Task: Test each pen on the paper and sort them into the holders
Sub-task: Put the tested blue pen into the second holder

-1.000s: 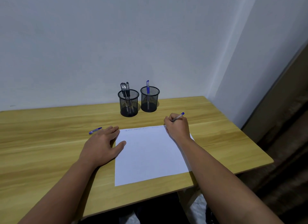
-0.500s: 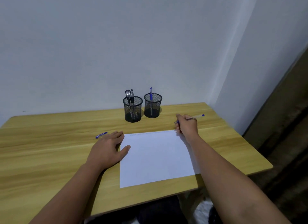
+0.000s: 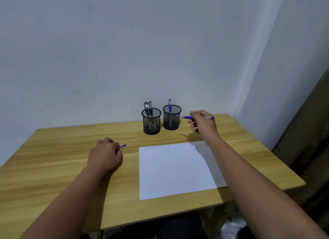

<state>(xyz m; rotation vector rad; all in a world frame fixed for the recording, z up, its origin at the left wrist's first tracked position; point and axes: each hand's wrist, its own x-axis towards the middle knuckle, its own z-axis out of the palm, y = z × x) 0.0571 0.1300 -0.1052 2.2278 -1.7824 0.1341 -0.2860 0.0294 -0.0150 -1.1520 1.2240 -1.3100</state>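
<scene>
A white sheet of paper lies on the wooden desk. Two black mesh holders stand at the back: the left holder has black pens in it, the right holder has one blue pen. My right hand is raised just right of the right holder and grips a blue pen lying level, its blue end pointing at the holder. My left hand rests on the desk left of the paper, fingers curled over a second blue pen, whose tip sticks out.
The desk stands in a corner against a white wall. Its right edge drops to a dark floor. Dark clothing shows below the front edge.
My right hand has lifted off the paper's top edge and carried its pen up and back, level with the right holder. My left hand has left the paper's edge and closed over the loose blue pen.
</scene>
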